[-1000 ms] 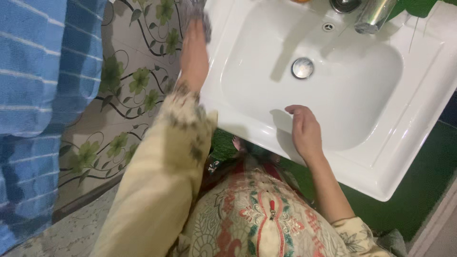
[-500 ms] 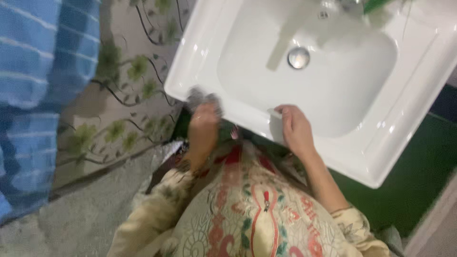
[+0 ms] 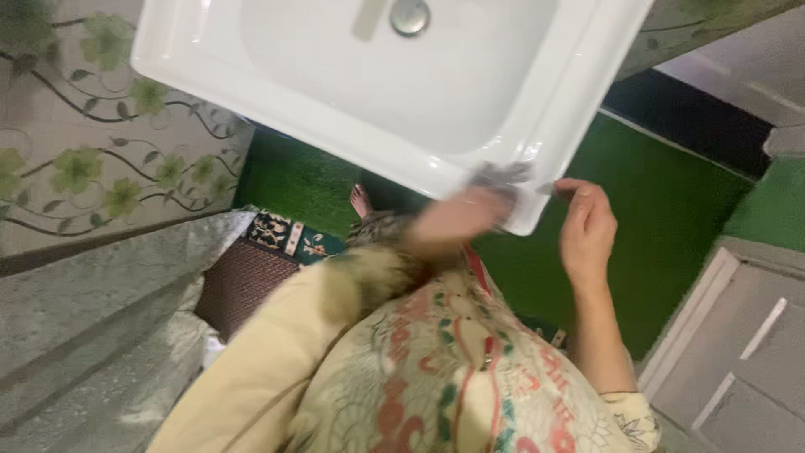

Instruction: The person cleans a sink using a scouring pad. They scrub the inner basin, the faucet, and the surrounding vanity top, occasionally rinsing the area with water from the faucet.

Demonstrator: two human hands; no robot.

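A white square sink (image 3: 277, 92) fills the top of the view, with a round metal drain (image 3: 410, 15) in its basin. My left hand (image 3: 457, 218) is blurred with motion at the sink's near right corner and presses a grey scrub pad (image 3: 499, 176) against the front rim. My right hand (image 3: 587, 226) hovers just right of that corner, off the sink, fingers loosely curled, holding nothing that I can see.
A wall with green flower patterns (image 3: 92, 159) runs along the left. A green floor (image 3: 662, 193) lies under the sink, with a patterned mat (image 3: 260, 268) and my bare foot (image 3: 360, 201) on it. A pale panelled door (image 3: 738, 352) stands at the right.
My left hand has swept the pad along the sink's front rim from the left side to the right corner. My right hand has come off the rim. The camera has tilted down.
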